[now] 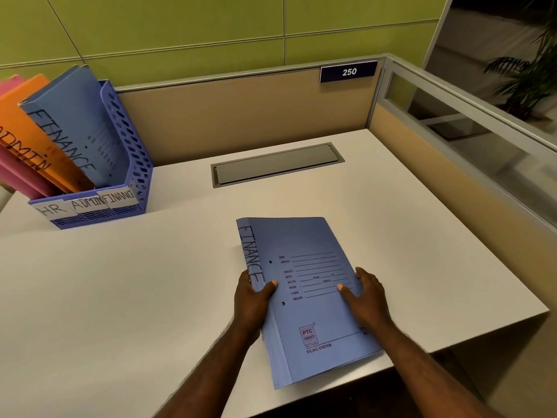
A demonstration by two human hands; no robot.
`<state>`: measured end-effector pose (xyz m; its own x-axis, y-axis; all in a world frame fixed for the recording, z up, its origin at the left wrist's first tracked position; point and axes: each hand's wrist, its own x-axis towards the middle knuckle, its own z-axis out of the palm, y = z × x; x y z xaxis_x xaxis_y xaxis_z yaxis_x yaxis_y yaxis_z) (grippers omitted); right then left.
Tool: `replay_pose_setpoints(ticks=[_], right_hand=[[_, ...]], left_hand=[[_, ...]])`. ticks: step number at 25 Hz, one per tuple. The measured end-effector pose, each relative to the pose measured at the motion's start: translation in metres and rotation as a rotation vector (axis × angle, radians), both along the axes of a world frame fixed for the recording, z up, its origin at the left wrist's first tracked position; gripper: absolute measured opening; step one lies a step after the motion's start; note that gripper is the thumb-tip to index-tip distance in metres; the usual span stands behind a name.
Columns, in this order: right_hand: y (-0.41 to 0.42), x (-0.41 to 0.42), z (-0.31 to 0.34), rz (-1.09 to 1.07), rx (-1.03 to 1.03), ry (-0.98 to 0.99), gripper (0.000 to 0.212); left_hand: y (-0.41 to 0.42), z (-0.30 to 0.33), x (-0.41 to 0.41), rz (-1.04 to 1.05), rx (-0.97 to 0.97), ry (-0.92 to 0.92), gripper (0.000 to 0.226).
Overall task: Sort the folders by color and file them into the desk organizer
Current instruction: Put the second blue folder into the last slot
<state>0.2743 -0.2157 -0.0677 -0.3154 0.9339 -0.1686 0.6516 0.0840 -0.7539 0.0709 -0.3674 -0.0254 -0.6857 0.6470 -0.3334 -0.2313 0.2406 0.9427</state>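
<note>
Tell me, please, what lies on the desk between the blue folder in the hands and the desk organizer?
In the head view, only bare desk lies between the blue folder and the desk organizer.

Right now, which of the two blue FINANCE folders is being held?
The blue folder over the desk's front edge, gripped by the left hand and right hand; the other blue folder stands in the organizer.
</note>
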Motion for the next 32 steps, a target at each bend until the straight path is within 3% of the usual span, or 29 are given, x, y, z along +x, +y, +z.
replay_pose_setpoints(ticks=[4, 8, 12, 18, 23, 32], right_hand=[[0.007, -0.021, 0.018, -0.038, -0.03, 0.092, 0.072], [0.01, -0.052, 0.044, 0.032, -0.052, 0.194, 0.049], [0.0, -0.089, 0.062, 0.078, -0.023, 0.285, 0.039], [-0.031, -0.148, 0.081, 0.121, 0.013, 0.37, 0.031], [-0.061, -0.2, 0.101, 0.16, 0.11, 0.394, 0.033], [-0.113, -0.307, 0.137, 0.148, 0.217, 0.471, 0.043]], left_hand=[[-0.012, 0.014, -0.016, -0.025, 0.058, 0.023, 0.048], [-0.03, 0.032, -0.046, -0.014, 0.129, 0.043, 0.041], [-0.047, 0.049, -0.074, 0.004, 0.161, 0.06, 0.043], [-0.078, 0.069, -0.127, -0.119, 0.16, -0.038, 0.045], [-0.111, 0.078, -0.183, -0.19, 0.08, 0.089, 0.039], [-0.165, 0.102, -0.296, -0.078, 0.105, 0.177, 0.037]])
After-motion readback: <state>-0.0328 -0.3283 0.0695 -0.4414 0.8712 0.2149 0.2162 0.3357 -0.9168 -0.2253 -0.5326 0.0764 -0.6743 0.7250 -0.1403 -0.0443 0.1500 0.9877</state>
